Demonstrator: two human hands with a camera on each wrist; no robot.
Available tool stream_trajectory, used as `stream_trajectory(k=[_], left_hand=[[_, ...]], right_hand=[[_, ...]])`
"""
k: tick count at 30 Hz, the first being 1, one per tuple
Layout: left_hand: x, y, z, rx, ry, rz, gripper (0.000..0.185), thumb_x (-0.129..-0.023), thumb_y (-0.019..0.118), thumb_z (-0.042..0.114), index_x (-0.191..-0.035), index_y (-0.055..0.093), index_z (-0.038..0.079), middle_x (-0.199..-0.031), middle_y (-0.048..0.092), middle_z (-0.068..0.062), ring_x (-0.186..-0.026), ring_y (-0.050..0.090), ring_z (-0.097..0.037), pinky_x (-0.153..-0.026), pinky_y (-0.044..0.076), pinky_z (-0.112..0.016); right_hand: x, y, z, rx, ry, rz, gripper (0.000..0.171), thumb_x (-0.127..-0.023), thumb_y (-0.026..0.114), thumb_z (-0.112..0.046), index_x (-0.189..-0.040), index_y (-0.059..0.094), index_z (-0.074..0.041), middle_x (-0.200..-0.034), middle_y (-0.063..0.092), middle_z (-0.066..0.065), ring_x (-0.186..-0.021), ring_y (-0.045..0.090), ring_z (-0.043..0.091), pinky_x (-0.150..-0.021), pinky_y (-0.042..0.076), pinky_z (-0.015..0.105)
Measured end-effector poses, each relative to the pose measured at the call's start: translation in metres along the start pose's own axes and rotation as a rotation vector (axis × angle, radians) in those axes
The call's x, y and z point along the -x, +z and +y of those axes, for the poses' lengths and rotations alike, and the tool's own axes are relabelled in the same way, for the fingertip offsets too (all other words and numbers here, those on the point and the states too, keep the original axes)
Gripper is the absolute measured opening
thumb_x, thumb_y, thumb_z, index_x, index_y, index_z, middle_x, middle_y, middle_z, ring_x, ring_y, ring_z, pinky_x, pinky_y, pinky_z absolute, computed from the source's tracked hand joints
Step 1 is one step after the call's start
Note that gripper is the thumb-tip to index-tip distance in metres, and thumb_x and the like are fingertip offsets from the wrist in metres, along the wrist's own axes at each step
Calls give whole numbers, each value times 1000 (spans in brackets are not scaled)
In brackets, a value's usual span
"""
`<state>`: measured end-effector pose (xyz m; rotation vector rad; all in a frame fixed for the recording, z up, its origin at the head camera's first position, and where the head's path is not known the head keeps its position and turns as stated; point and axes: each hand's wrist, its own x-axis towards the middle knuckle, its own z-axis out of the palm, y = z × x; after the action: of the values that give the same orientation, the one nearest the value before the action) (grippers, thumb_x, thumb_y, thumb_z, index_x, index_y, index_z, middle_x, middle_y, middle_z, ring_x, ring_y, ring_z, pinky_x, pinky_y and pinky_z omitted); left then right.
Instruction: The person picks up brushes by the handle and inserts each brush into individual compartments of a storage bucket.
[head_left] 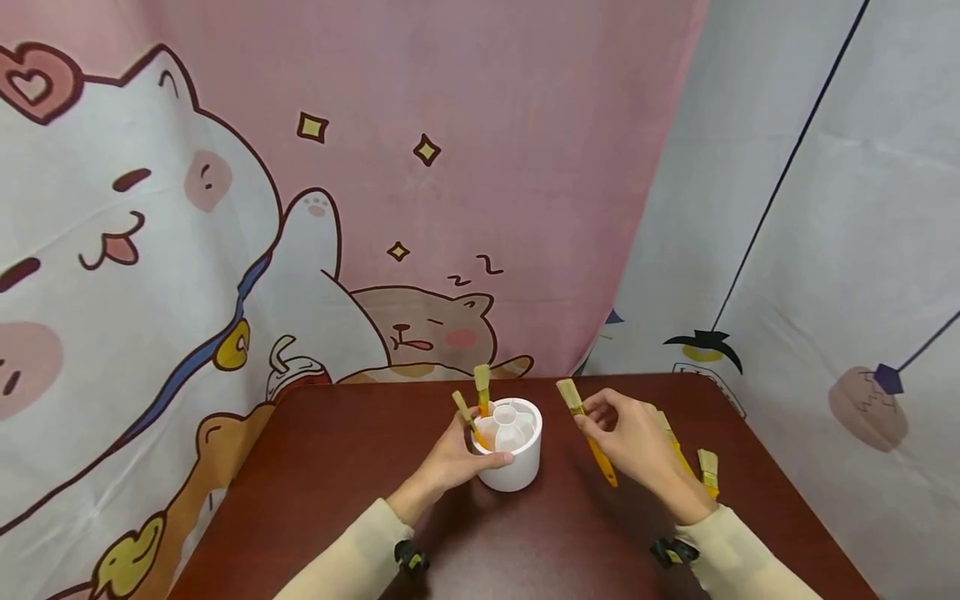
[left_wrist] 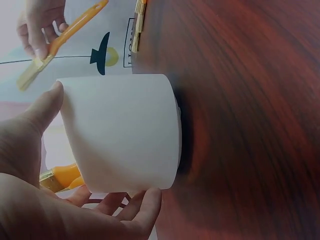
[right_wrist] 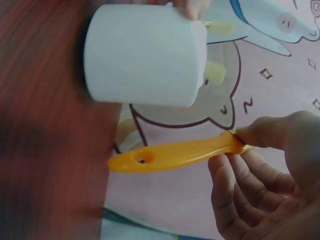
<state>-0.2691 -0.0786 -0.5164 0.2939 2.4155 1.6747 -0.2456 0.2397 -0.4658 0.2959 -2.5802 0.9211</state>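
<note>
A round white holder [head_left: 513, 476] with inner compartments stands on the dark red-brown table. My left hand [head_left: 452, 461] grips it from the left, the thumb at the near side of its rim. Two paintbrushes stand in its left compartments bristles up, one upright [head_left: 482, 380] and one leaning left [head_left: 462, 407]. To the right of the holder, my right hand [head_left: 636, 436] pinches another paintbrush [head_left: 601, 461] near its ferrule. Its pale bristles point up and its orange handle hangs down toward the table. In the right wrist view the handle [right_wrist: 180, 154] shows a hole near its end.
Beyond my right hand and wrist lie more paintbrushes, one at the right [head_left: 708, 471] and one partly hidden by the hand [head_left: 666, 423]. A cartoon-printed curtain [head_left: 540, 183] hangs along the back and sides of the table [head_left: 337, 450].
</note>
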Motion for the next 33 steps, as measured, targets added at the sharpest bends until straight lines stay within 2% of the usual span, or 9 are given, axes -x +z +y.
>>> stream_trajectory(k=[6,19,33], left_hand=[[0,0,-2,10,-2,-7,106,-90,104,33,-173,43,9,-170,59,-24,-158,60,-46,-135,38,-76],[0,-4,1,8,-19,-34,106,-91,102,33,-175,41,8,-173,56,-24,-161,57,-46,-136,36,-77],[-3,-6,-3,42,6,-53,105,-92,102,28,-175,41,7,-170,59,-23,-156,61,-43,-135,41,-72]], right_hand=[[-4,3,-16,-52,-32,12,19,-99,96,-20,-108,81,-12,-92,81,-2,-78,72,5,-72,61,22],[-11,7,-45,-134,-106,49,17,-99,96,-18,-106,81,-14,-92,82,-4,-77,72,5,-71,62,22],[-19,11,-67,-176,-209,64,15,-101,94,-19,-108,81,-14,-91,82,-6,-74,71,2,-69,62,24]])
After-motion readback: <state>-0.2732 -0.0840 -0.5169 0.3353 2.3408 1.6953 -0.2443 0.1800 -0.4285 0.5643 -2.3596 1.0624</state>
